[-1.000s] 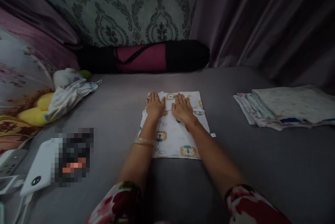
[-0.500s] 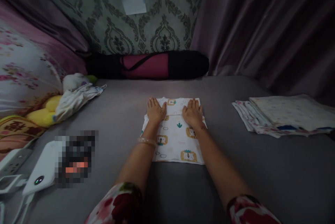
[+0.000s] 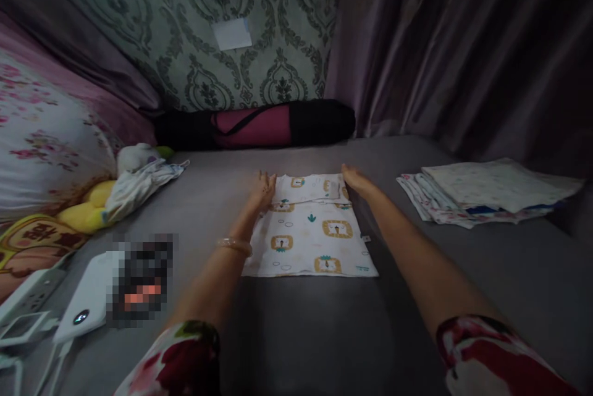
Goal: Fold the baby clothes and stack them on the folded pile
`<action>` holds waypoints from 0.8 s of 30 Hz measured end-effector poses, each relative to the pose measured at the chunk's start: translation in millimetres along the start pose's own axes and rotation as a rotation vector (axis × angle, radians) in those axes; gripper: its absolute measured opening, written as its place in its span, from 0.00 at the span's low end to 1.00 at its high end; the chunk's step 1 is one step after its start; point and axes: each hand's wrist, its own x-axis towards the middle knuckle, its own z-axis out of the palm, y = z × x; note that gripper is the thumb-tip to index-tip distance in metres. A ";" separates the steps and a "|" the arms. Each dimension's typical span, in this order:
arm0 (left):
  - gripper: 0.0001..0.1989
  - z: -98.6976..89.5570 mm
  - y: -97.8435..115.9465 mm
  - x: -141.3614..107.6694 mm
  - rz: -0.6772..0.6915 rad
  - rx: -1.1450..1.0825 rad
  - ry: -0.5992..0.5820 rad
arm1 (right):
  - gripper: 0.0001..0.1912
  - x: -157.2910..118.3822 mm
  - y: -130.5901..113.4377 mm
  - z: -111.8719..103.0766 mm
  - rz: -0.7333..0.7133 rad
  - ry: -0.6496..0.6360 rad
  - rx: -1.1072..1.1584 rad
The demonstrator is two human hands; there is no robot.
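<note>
A white cloth printed with lion faces and green leaves lies on the grey sheet, its far part folded over toward me. At the cloth's far left corner is my left hand, blurred, with some fingers apart. My right hand is at the far right corner, turned on edge with its fingertips by the cloth's border. Neither hand visibly holds anything, and whether the fingertips touch the fabric is hard to tell.
Folded cloths are stacked at the right. A black and pink bag lies along the wall. At the left are a yellow plush toy, a power strip and a white power bank.
Both hands have moved outward from the top of the folded part to the cloth's sides, showing more of the print. The view has shifted slightly.
</note>
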 end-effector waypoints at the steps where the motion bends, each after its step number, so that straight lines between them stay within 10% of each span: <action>1: 0.30 -1.4 1.6 -0.1 0.001 0.005 0.014 | 0.31 -2.4 1.6 -1.8 0.006 -0.009 -0.024; 9: 0.33 11.5 11.4 -19.6 0.251 0.178 -0.035 | 0.33 -29.8 -12.5 23.7 -0.352 -0.103 -0.321; 24: 0.33 5.6 23.7 -18.0 0.291 0.268 -0.062 | 0.31 -24.5 -17.4 26.4 -0.367 -0.171 -0.279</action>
